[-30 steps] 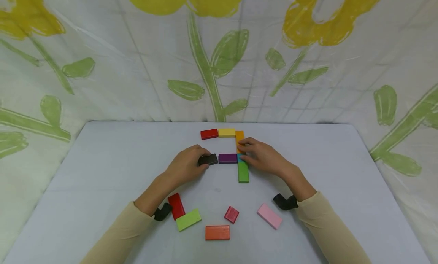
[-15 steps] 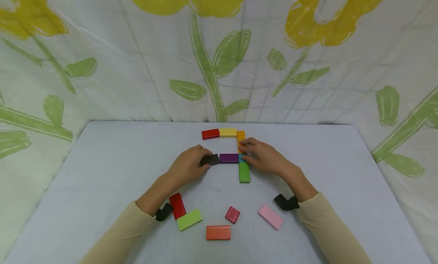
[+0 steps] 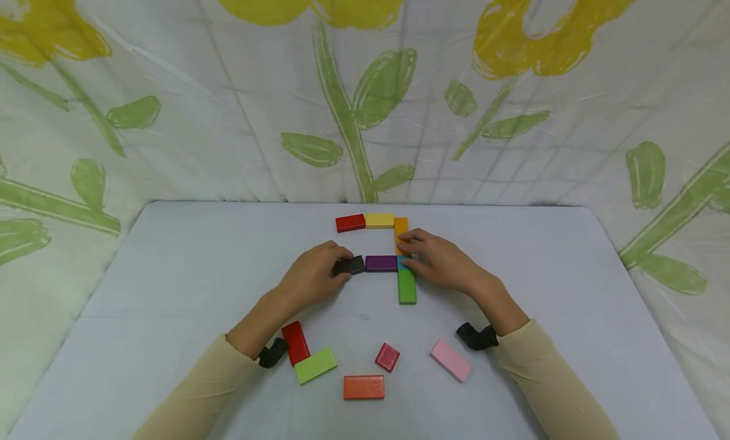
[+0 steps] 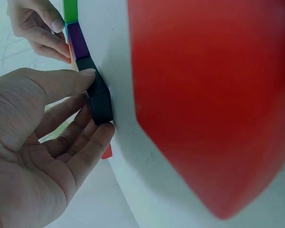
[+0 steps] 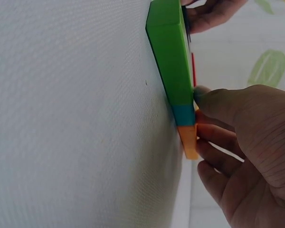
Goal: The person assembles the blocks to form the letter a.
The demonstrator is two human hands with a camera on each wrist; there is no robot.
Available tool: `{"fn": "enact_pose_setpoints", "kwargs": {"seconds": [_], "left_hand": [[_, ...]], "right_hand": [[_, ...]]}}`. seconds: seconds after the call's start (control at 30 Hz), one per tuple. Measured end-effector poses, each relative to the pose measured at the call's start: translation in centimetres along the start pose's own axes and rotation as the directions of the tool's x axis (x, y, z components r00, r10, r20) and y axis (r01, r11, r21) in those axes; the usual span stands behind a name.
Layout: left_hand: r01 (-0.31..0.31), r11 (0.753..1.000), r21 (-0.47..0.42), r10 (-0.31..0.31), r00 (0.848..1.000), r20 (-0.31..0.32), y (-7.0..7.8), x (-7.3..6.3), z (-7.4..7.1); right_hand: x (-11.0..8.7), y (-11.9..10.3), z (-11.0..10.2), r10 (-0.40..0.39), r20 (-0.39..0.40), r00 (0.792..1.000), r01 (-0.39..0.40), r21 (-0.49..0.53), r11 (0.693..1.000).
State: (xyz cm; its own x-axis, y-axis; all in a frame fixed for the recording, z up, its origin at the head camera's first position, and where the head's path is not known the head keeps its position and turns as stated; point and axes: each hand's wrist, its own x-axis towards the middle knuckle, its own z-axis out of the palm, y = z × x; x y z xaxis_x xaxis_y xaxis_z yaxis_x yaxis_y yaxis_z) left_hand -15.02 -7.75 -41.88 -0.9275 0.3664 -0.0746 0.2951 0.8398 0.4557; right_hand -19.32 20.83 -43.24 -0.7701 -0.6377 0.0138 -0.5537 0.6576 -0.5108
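A person's left hand (image 3: 313, 272) pinches a black block (image 3: 355, 265) just left of a purple block (image 3: 381, 264); the right hand (image 3: 438, 257), fingers loosely spread, touches an orange block (image 3: 401, 225) and blue block (image 3: 401, 262) farther right.

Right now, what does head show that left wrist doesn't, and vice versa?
Head only: the pink block, reddish-orange block and beige sleeves.
Left wrist only: palm side of the left hand and the end of the black block that it hides from head.
Both: left hand pinching the black block, right hand, purple block and green block.
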Motion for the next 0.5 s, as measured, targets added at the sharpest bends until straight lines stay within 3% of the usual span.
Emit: {"fn": "enact_pose_setpoints", "kwargs": {"seconds": [0.5], "left_hand": [[0.005,1.0,0.003,-0.005,1.0,0.003,0.15,0.0,-0.05]], "right_hand": [[-0.03,0.01,-0.01,0.006,0.002,1.0,-0.006,0.001,1.0]]}}
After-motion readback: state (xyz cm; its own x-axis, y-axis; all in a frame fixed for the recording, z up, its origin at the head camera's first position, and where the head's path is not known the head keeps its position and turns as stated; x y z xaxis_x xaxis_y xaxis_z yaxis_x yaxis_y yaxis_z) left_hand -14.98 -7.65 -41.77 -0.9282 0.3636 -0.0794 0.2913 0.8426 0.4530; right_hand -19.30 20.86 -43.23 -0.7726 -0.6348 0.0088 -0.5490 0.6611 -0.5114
